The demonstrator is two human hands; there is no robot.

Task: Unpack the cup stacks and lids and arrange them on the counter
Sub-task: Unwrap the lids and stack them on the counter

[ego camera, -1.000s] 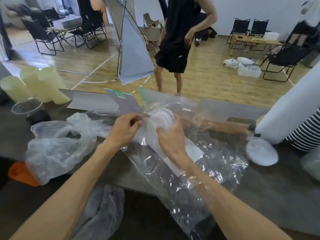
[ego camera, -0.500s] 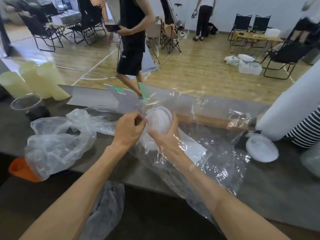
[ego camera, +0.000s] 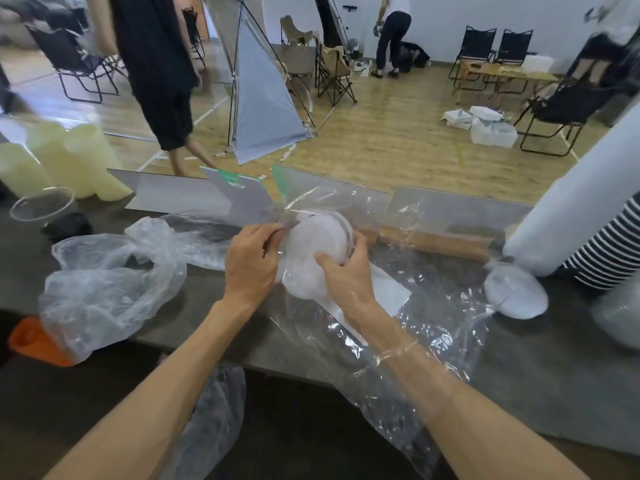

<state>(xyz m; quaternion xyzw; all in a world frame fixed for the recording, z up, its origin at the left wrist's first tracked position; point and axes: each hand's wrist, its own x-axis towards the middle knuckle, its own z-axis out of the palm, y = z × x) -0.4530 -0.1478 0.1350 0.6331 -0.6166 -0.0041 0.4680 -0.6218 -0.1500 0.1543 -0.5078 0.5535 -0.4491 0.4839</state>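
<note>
Stack of white lids point(ego camera: 317, 252) sits mid-counter, inside a long clear plastic sleeve point(ego camera: 408, 306) that trails toward the near edge and drapes over the right forearm. Right hand point(ego camera: 346, 275) is inside the sleeve, fingers and thumb curled round the stack's side. Left hand point(ego camera: 251, 263) is outside it, fingertips pinching the film at the stack's far-left edge, apparently to peel the wrap back; whether it also catches a lid rim is hard to tell through the glare. Dark counter point(ego camera: 540, 368) carries a loose single white lid point(ego camera: 516, 294) to the right, at the foot of a tall white cup stack point(ego camera: 571, 202) leaning beside a striped cup stack point(ego camera: 609, 251). Pale yellow cup stacks point(ego camera: 69, 157) stand far left, a clear cup point(ego camera: 41, 204) just in front, a crumpled empty bag point(ego camera: 104, 278) between them and the hands. Handling judgement: lids are light, thin and flexible, nested loosely, so the stack will fan or slide apart if tipped. Hold it across the sides with a full wrap, not by the top lid. The film is slick and clingy; pull it away from the stack rather than dragging the lids through it.
</note>
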